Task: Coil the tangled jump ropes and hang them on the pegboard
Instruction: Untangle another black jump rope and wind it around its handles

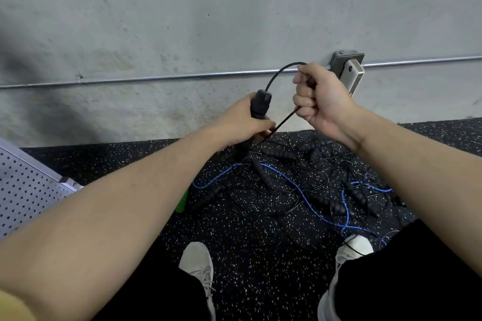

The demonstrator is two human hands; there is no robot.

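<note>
My left hand is wrapped around a ribbed black jump-rope handle, fingers curled tight on it, the handle's capped end pointing toward twelve o'clock. From that cap a thin, smooth black cord arches over to my right hand, whose fist is clenched on it; the cord enters at the top of my fist, leaves below my knuckles and runs down toward seven o'clock past my left fingers. On the speckled black rubber floor, at five o'clock from my hands, lies the tangled pile of ropes: thin black cords, knobbly black handles and one braided blue rope. The perforated grey metal pegboard lies at nine o'clock. Behind stands a rough concrete wall with a metal conduit and junction box.
</note>
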